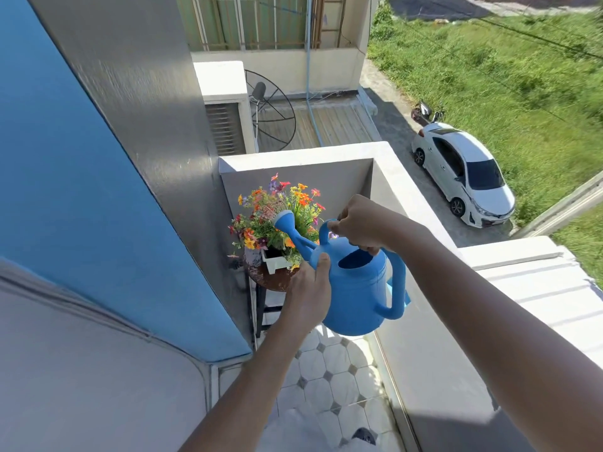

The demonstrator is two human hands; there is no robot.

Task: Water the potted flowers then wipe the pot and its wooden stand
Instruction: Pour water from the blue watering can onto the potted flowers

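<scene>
Blue plastic watering can [355, 288], held in both hands and taken as the landmark for all that follows.

Grip, right hand [359, 223]: fingers curled closed round the can's top handle, above its fill opening. Grip, left hand [308, 291]: palm laid against the can's left flank, thumb up beside the base of the spout; supporting more than clasping.

Spout: runs up and left from the can, its rose [284, 220] reaching in among the blooms. No stream of water can be made out.

Handling note, as judgement: tip slowly from the top handle, let the left hand steady the weight, and keep the rose low over the soil, not the petals, so nothing spills onto the stand.

Contents of the can: opening shows blue interior only; water level cannot be told.

Potted flowers [277, 216]: just left of and beyond the can; orange, red, yellow and purple heads over green foliage.

White pot [274, 261]: small, ribbed, left of the can; soil hidden by leaves.

Wooden stand [264, 277]: round, worn brown top under the pot, dark legs below, in the balcony corner.
</scene>
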